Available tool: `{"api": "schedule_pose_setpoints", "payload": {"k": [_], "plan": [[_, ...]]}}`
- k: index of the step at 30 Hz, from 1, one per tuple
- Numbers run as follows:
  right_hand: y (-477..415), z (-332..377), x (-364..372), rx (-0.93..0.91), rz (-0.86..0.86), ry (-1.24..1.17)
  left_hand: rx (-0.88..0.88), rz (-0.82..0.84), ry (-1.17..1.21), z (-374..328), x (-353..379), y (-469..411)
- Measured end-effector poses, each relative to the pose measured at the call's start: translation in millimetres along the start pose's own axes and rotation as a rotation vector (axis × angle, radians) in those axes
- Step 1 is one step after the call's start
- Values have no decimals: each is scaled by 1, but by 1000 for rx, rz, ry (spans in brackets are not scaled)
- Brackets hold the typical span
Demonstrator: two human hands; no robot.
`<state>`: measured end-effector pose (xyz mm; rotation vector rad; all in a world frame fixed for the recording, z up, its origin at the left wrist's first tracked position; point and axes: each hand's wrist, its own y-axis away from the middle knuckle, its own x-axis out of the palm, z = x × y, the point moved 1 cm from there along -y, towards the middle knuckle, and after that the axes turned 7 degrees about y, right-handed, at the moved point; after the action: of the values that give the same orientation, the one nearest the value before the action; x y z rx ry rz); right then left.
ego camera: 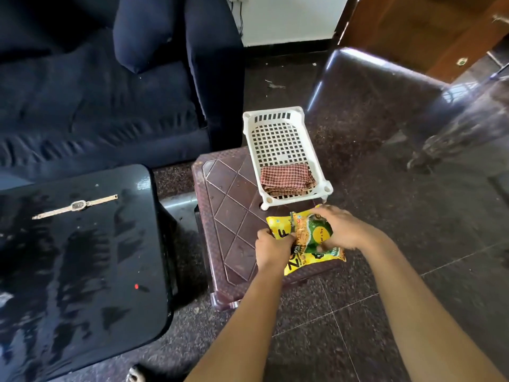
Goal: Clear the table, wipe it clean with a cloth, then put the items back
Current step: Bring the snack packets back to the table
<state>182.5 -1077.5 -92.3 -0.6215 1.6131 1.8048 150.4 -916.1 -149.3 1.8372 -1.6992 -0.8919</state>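
A glossy black table (82, 271) stands at the left, bearing a gold wristwatch (75, 206) laid flat. To its right is a brown plastic stool (228, 210). Yellow snack packets (308, 238) lie on the stool's near right corner. My left hand (272, 246) grips their left side and my right hand (338, 230) covers the green-and-yellow packet on top. A white plastic basket (275, 117) sits on the stool's far edge, holding a folded red checked cloth (287, 179).
A dark blue sofa (96, 92) fills the upper left behind the table. A brown plastic chair (371, 92) stands at the right of the basket. The floor (358, 326) is dark speckled tile. A wooden door (427, 28) is at the top right.
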Motion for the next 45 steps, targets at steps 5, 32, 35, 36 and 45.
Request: {"api": "schedule_pose_setpoints", "payload": {"k": [5,32,35,36,45], "plan": [[-10,-9,10,-19,-15,-94,42,65,120,12,12,-1],[21,263,46,-307,406,-742,115,248,249,23,-321,46],[15,302,65,-333,512,-796,148,159,181,32,-357,46],[13,316,74,-318,530,-826,175,116,157,37,-370,46],[11,394,127,-223,406,-1226,382,-532,-390,59,-416,76]]}}
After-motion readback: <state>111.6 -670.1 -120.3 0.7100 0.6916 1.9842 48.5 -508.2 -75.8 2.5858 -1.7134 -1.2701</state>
